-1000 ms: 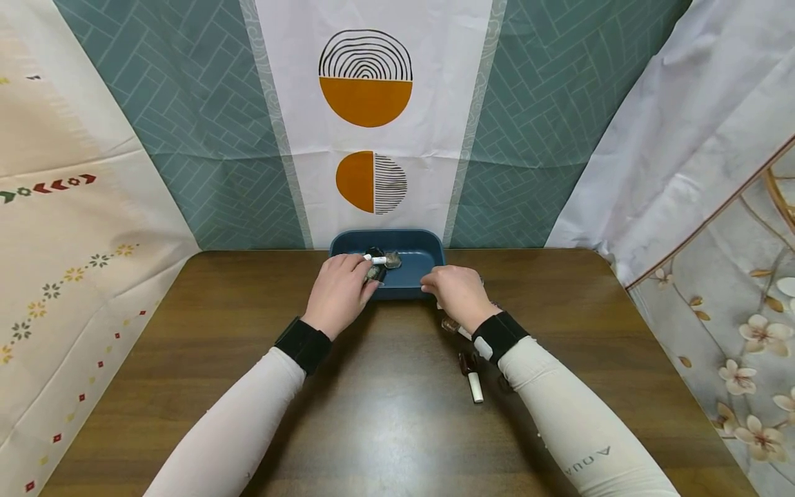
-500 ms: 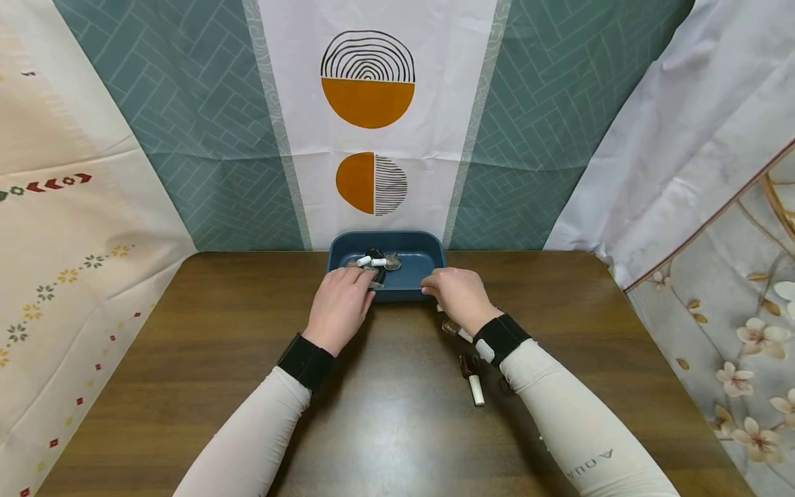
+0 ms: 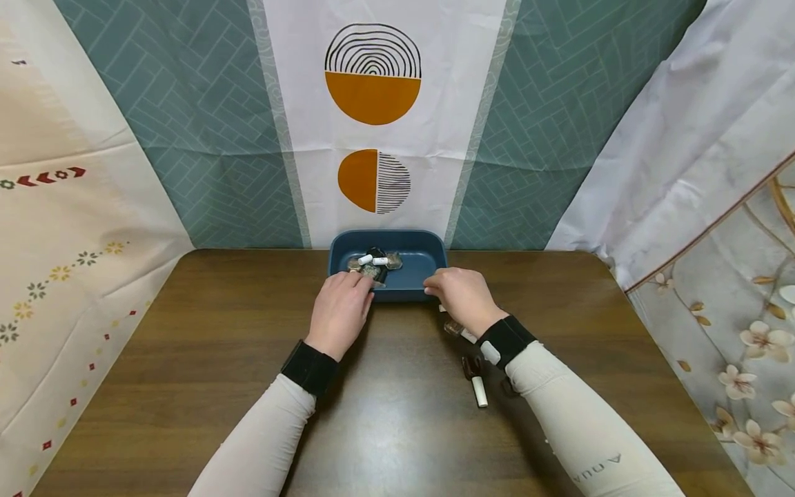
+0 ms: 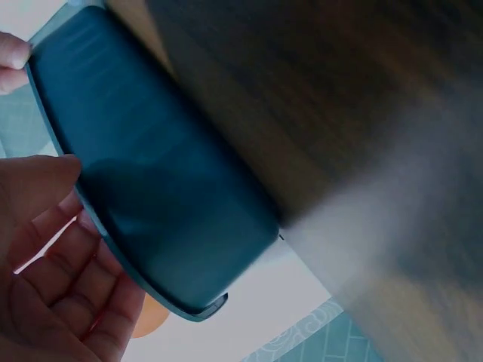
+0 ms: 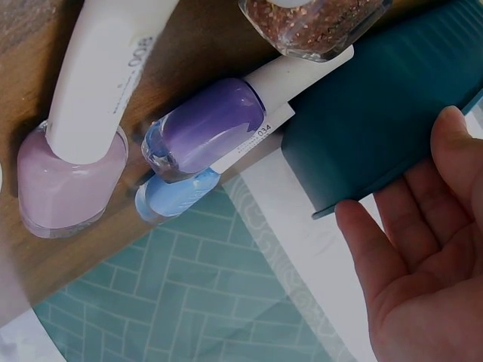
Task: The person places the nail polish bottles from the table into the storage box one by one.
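A dark blue plastic tray stands at the back of the table, holding several nail polish bottles with white caps in its left half. At its front left, my left hand pinches the rim, thumb outside and fingers over the edge. My right hand grips the front right part of the rim the same way. Beside the tray, in the right wrist view, lie a purple nail polish bottle, a lilac bottle, a light blue bottle and a coppery glitter bottle.
On the table, a dark bottle with a white cap lies below my right hand, and another bottle lies near that wrist. A patterned cloth hangs right behind the tray.
My left hand has drawn back from over the bottles inside the tray to its front rim, uncovering them. The right hand stays at the front right rim.
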`<action>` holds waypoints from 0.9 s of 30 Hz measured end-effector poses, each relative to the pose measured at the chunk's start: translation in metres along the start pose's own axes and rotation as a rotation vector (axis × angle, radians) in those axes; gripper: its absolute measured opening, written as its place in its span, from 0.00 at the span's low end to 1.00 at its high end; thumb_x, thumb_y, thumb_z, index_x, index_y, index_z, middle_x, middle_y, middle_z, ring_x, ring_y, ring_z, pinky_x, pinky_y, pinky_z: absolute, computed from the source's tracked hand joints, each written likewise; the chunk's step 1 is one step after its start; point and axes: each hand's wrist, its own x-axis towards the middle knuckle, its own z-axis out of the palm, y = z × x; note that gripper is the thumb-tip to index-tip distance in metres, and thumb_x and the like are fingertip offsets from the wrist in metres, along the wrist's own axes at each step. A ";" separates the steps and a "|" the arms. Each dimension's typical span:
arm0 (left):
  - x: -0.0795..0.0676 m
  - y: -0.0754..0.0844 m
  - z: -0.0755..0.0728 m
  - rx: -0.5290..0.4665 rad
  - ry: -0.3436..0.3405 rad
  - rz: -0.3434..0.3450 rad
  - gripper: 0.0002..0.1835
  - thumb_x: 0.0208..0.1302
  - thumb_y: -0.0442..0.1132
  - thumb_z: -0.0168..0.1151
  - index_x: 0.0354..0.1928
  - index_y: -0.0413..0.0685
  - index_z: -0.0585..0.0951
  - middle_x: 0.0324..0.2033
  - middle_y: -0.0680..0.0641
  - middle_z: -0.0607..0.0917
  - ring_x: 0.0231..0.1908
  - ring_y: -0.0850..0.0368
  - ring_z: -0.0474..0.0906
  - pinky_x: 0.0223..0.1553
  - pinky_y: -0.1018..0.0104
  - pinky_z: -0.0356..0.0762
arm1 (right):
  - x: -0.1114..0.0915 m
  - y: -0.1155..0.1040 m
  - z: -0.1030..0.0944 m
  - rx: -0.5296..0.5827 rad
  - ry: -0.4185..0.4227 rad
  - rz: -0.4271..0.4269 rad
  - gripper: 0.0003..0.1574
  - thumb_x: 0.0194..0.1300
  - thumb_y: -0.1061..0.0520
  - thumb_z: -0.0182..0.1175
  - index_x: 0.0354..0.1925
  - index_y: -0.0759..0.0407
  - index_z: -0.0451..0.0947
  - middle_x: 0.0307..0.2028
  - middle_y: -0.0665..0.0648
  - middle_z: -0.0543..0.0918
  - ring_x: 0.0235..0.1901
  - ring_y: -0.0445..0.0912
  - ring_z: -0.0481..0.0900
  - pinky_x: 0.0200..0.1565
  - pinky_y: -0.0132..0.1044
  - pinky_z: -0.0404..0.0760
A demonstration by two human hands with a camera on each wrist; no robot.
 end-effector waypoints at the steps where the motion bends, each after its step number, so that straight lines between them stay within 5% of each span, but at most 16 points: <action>1: 0.000 0.000 0.000 -0.002 -0.004 0.000 0.08 0.75 0.35 0.74 0.51 0.41 0.89 0.46 0.42 0.91 0.50 0.43 0.85 0.63 0.47 0.80 | 0.000 0.000 0.000 0.002 0.004 0.000 0.07 0.77 0.58 0.71 0.48 0.57 0.94 0.39 0.53 0.92 0.41 0.50 0.91 0.43 0.48 0.89; 18: 0.003 -0.001 0.000 0.005 -0.009 -0.066 0.06 0.75 0.35 0.74 0.50 0.48 0.93 0.41 0.47 0.93 0.39 0.47 0.86 0.47 0.52 0.84 | 0.000 0.001 -0.002 -0.014 0.002 -0.026 0.07 0.75 0.59 0.73 0.48 0.58 0.94 0.40 0.54 0.92 0.41 0.50 0.91 0.43 0.48 0.89; 27: 0.005 -0.004 0.001 0.003 -0.055 -0.083 0.08 0.76 0.35 0.73 0.52 0.48 0.94 0.42 0.47 0.94 0.41 0.47 0.87 0.49 0.52 0.84 | 0.001 0.000 -0.003 -0.010 -0.010 -0.029 0.07 0.75 0.59 0.73 0.48 0.58 0.94 0.39 0.53 0.92 0.41 0.49 0.91 0.43 0.48 0.89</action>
